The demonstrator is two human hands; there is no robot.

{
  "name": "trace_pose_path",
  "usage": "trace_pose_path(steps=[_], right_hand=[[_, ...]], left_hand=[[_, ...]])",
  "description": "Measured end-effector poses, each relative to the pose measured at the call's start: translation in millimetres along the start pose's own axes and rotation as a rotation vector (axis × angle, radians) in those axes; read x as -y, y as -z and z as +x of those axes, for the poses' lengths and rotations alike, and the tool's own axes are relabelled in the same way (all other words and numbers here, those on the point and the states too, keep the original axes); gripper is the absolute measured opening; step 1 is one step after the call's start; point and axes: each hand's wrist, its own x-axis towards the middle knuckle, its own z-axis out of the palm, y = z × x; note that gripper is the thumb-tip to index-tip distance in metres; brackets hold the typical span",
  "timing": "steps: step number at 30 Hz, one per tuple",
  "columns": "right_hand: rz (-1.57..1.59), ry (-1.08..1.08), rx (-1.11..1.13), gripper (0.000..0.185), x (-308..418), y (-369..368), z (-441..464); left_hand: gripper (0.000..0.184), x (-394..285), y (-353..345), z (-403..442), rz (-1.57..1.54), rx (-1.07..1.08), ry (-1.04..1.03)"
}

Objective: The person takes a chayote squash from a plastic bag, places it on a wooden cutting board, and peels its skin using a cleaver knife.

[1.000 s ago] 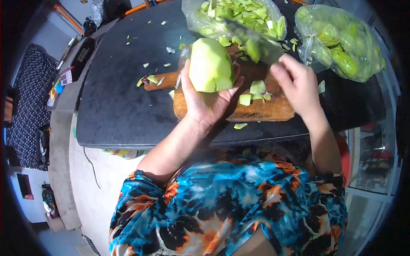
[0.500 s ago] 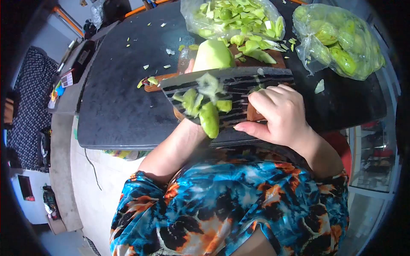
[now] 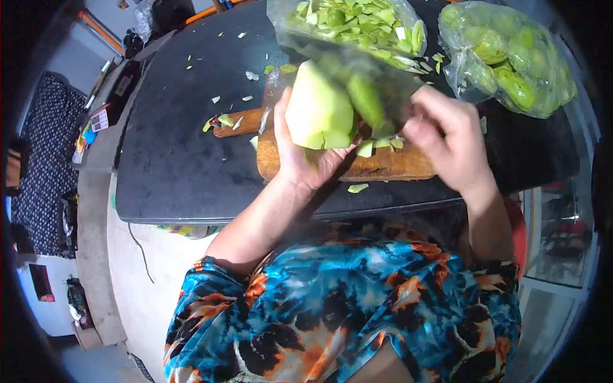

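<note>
My left hand (image 3: 301, 159) cups a large peeled pale-green fruit (image 3: 318, 108) from below and the side, above a wooden cutting board (image 3: 408, 167). The fruit has flat cut facets. My right hand (image 3: 454, 137) is closed around a broad-bladed knife (image 3: 397, 83); its handle is mostly hidden by the fingers. Motion smears the blade, which is raised beside the fruit's right side. A blurred green piece (image 3: 365, 102) shows against the blade. Cut scraps (image 3: 365, 149) lie on the board below the fruit.
At the back, an open plastic bag (image 3: 281, 22) holds many green cut pieces. Another clear bag (image 3: 511, 57), full of whole green fruits, sits at the right. Scraps (image 3: 358, 188) dot the black table (image 3: 185, 159). The board's handle (image 3: 241, 122) points left.
The knife has swung up and away from me, from in front of the fruit to its right. The fruit has come nearer me and now shows more fully, as does my left hand.
</note>
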Motion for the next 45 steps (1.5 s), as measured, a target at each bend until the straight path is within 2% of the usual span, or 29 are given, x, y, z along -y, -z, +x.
trace_pose_path(steps=[1,4,7,9,10,13,16,18,20,23,27,30,31,32,35,37,39,41,43,45], right_hand=[[-0.029,0.087,0.041,0.037,7.7,-0.1,0.8],[-0.15,-0.019,0.097,0.039,4.3,-8.4,5.8],[-0.286,-0.304,-0.058,0.045,-43.4,-11.3,18.7],[-0.21,-0.309,-0.144,0.044,-64.2,-7.8,15.7],[-0.082,-0.378,-0.137,0.041,-64.9,-6.9,11.4],[0.069,-0.373,-0.123,0.039,-63.3,-11.1,4.6],[0.225,-0.447,-0.06,0.04,-45.6,-17.7,5.6],[0.184,-0.393,-0.026,0.04,-35.8,-23.5,5.8],[0.192,-0.342,0.002,0.039,-29.0,-31.3,6.2],[0.032,-0.296,0.092,0.039,-4.2,-33.4,10.0],[0.016,-0.223,0.043,0.04,7.7,-37.1,13.8],[0.06,-0.257,0.067,0.037,5.5,-31.5,12.9],[0.077,-0.273,0.079,0.036,4.7,-30.2,11.9],[0.101,-0.2,0.039,0.033,5.3,-29.2,9.6],[0.094,-0.171,0.184,0.031,12.7,-16.2,-2.0],[-0.084,0.106,0.156,0.034,14.6,-13.2,-9.5],[-0.151,0.261,0.198,0.039,15.7,-6.9,-14.6],[-0.248,0.338,0.218,0.043,17.2,-8.3,-22.6],[-0.283,0.392,0.228,0.043,18.4,-9.1,-27.4],[-0.298,0.41,0.217,0.044,18.7,-10.8,-28.8]], left_hand=[[0.073,5.1,-4.7,-1.7,0.133,-0.112,-0.073],[0.071,7.7,-3.1,-1.9,0.175,-0.122,-0.117],[0.063,3.9,0.2,-2.0,0.213,-0.033,-0.146],[0.059,3.6,1.6,2.7,0.192,0.065,-0.224],[0.055,2.8,-2.2,2.4,0.202,0.06,-0.264],[0.054,2.5,-2.4,4.6,0.216,-0.065,-0.271],[0.054,4.7,-7.0,2.6,0.276,-0.078,-0.265],[0.062,10.2,-11.7,1.2,0.349,-0.098,-0.278],[0.062,10.5,-13.3,2.3,0.264,0.004,-0.251],[0.063,7.3,-3.8,3.0,0.145,0.104,-0.226],[0.066,1.9,16.0,8.3,0.058,0.185,-0.108],[0.067,5.9,-2.5,4.4,0.311,0.057,-0.183],[0.067,6.5,-7.3,2.8,0.321,0.041,-0.206],[0.067,6.8,-11.5,1.6,0.333,0.024,-0.228],[0.069,7.5,-18.0,-3.9,0.299,-0.098,-0.258],[0.072,5.4,-9.7,-4.0,0.334,-0.133,-0.258],[0.072,-7.2,-0.1,1.1,0.05,0.204,-0.013],[0.072,-4.5,-5.7,0.5,-0.037,0.198,-0.027],[0.073,2.2,-21.3,-4.8,0.4,0.006,-0.183],[0.073,4.8,-21.8,-5.7,0.34,-0.033,-0.156]])
